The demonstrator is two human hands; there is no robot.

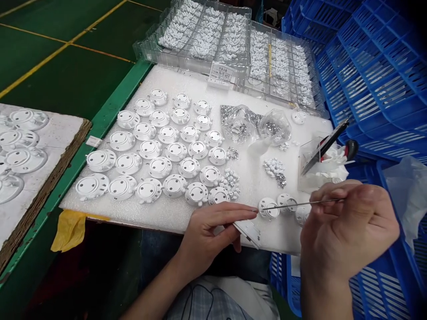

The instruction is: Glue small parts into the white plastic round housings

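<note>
My left hand is closed around the edge of a white part at the front of the foam sheet. That part is tilted and seen nearly edge-on, with my fingers covering some of it. In my right hand, thumb and fingers pinch a thin metal rod, which points left toward the tips of my left fingers. Whether the rod's tip touches anything, I cannot tell. Behind the rod lie a few round white parts, among them one with holes. Small white pieces and shiny metal bits lie in little heaps beyond.
Rows of round white parts cover the left of the foam sheet. Plastic bags of metal bits lie behind. Clear trays stand at the back. A clear box with tools and blue crates are at right.
</note>
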